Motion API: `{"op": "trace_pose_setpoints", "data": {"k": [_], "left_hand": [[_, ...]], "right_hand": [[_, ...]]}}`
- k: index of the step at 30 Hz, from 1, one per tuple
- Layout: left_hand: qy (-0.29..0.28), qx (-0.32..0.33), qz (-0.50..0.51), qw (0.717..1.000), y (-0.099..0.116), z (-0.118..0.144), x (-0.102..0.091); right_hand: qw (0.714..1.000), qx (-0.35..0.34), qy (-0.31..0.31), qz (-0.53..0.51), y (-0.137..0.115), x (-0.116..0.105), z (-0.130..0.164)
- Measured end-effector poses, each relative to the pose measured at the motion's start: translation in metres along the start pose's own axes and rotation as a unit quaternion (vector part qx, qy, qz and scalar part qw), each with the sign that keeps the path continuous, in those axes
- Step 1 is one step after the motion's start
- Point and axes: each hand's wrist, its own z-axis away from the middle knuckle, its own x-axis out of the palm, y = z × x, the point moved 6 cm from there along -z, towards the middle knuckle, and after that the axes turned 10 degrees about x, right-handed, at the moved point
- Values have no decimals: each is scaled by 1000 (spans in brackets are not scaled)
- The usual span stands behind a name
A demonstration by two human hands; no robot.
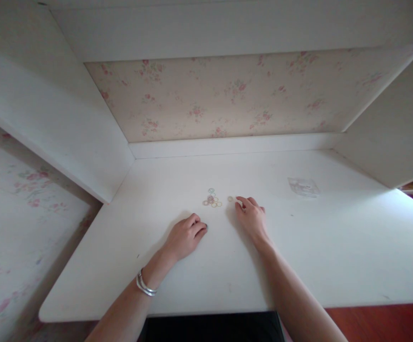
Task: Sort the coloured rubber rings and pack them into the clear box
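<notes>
Fingers [241, 201] by small round rings [212, 199]

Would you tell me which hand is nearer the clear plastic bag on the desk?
Right. The right hand lies left of the clear plastic bag; the left hand rests farther left.

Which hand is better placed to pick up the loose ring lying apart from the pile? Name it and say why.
Right. The right hand has its fingertips beside the loose ring, while the left hand rests curled on the desk, below the ring pile.
</notes>
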Motion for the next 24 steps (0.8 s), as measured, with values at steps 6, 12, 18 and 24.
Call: {"op": "trace_pose_setpoints", "data": {"k": [6,12,18,24], "left_hand": [[11,-10,5,1000,-1,0,0],[15,-20,4,1000,-2,1,3],[15,-40,-10,999,-4,0,5],[22,-51,-9,998,-5,0,2]], "right_hand": [[994,-63,-48,71,-12,7,7],[996,-39,-61,49,-10,9,6],[994,-51,-77,53,-9,12,6],[986,-144,-87,-18,-29,13,21]]}}
